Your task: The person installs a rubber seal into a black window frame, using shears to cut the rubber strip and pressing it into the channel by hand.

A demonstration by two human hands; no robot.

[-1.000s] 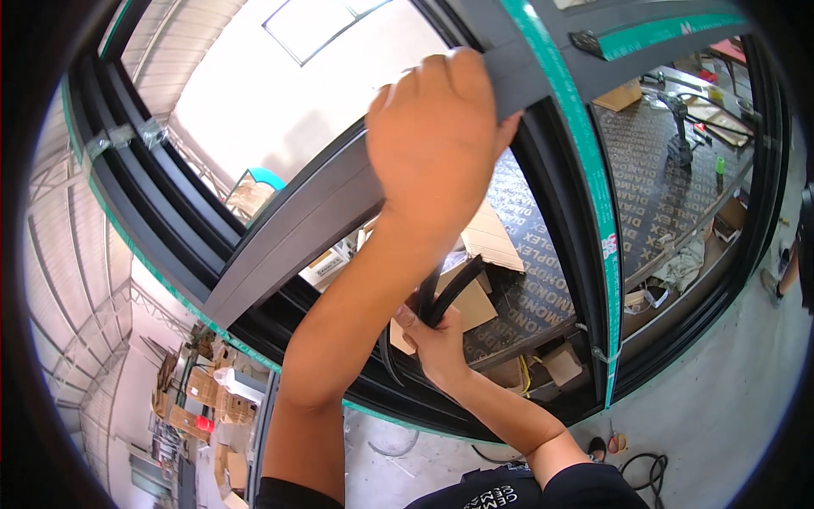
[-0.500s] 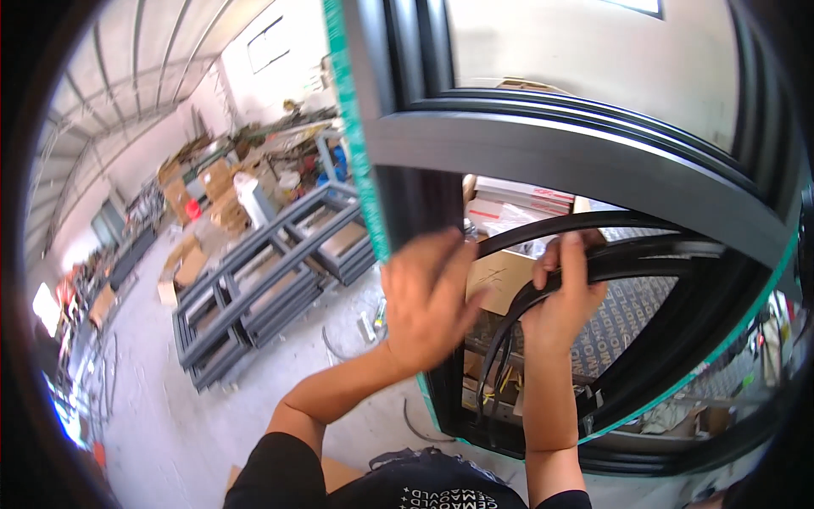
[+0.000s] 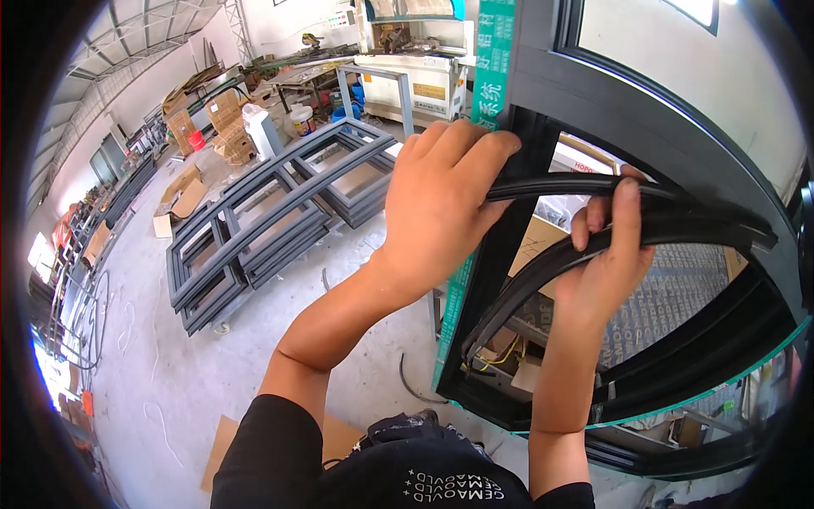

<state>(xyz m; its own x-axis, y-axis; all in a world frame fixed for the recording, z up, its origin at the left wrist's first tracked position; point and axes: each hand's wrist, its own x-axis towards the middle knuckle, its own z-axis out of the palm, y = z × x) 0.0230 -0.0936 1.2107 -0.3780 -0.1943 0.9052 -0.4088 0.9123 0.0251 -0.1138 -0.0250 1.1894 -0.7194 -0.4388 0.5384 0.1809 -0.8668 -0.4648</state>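
Observation:
A dark grey window frame (image 3: 585,95) with green tape along its edges stands at the right. Black rubber seal strips run in curves across its lower opening. The upper strip (image 3: 555,186) passes from my left hand (image 3: 441,208) toward the frame's right side. My left hand is closed around that strip's left end, beside the taped upright; its fingertips are partly hidden. My right hand (image 3: 606,263) is closed round the strips inside the opening, its thumb and fingers about the looped lower strip (image 3: 530,284) and touching the upper one.
Stacked grey frames (image 3: 254,229) lie on the floor to the left. Beyond them are cardboard boxes (image 3: 225,110), a red bucket (image 3: 197,140) and a white machine (image 3: 411,85). A loose black strip piece (image 3: 411,382) lies on the floor near the frame's lower corner.
My left hand, blurred and loosely spread before, is now closed on the upper strip's end. The view has swung, so the frame sits farther right. My right hand keeps its hold.

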